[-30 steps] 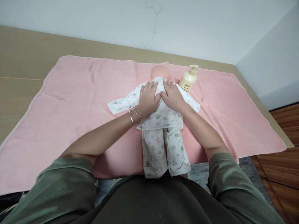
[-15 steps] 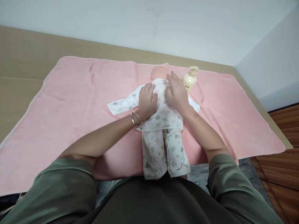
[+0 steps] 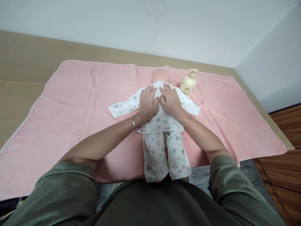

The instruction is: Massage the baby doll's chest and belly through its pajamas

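A baby doll (image 3: 162,121) in a white printed top and trousers lies on a pink mat (image 3: 77,122), its bald head at the far end and its legs toward me. No facial features show. My left hand (image 3: 148,102) rests flat on the left side of the doll's upper back, fingers extended toward the head. On the right side, my right hand (image 3: 171,100) lies flat in the same way, its thumb close to the left one. Both hands are open and grip nothing. Silver bangles circle my left wrist.
A cream pump bottle (image 3: 188,83) stands on the mat by the doll's right-hand sleeve. Under the mat is a wooden table (image 3: 23,62), with a white wall (image 3: 105,25) behind it. Wood-grain panels (image 3: 287,175) are at the right.
My right hand, which was raised and blurred near the doll's shoulder and head, has come down flat onto the upper back. My left hand stays in place.
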`<state>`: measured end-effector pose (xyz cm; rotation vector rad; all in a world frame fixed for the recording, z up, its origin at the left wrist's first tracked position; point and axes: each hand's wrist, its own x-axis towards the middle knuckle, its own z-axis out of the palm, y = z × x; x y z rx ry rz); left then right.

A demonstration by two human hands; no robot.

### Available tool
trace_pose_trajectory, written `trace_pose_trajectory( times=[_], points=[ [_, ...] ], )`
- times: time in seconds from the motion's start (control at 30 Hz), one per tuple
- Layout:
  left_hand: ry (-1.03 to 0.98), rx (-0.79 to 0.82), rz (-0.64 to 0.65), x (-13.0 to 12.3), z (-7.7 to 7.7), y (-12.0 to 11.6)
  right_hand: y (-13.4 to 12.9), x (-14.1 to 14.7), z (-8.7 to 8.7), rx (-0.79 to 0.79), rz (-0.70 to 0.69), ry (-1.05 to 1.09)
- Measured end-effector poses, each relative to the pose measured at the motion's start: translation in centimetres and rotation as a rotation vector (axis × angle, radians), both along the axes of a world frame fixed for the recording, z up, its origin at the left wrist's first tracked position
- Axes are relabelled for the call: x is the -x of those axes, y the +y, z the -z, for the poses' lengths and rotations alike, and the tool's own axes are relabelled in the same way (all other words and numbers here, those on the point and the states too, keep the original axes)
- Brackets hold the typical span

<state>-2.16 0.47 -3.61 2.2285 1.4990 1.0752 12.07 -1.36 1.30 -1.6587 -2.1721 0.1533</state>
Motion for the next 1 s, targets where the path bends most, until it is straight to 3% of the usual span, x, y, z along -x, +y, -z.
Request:
trace_pose_trajectory(
  times=[0.2,0.4,0.53,0.63,0.77,0.83,0.93,1.0],
  points=[
    [0.005,-0.007,0.000,0.0,0.0,0.0,-0.1,0.2,-0.3,-0.020,-0.013,0.010],
    [0.030,0.012,0.037,0.3,-0.5,0.2,0.2,0.3,-0.3,0.113,-0.055,-0.057],
    [-0.012,0.016,0.092,0.4,-2.3,0.1,0.2,-0.5,-1.4,0.123,-0.075,-0.042],
    [-0.151,0.001,0.091,-0.5,-4.2,0.6,0.1,-1.6,-3.0,0.046,-0.056,0.017],
    [-0.346,0.094,0.159,-3.4,-6.2,3.2,0.9,-4.4,-4.8,-0.169,0.120,0.102],
    [-0.339,0.195,0.236,-5.0,-6.8,5.1,1.7,-6.0,-5.0,-0.254,0.207,0.100],
    [-0.280,0.337,0.369,-7.2,-7.4,7.6,3.1,-7.7,-4.6,-0.247,0.233,0.079],
    [-0.344,0.432,0.471,-8.4,-7.6,8.8,3.6,-8.0,-4.2,-0.194,0.212,0.046]
  ],
)
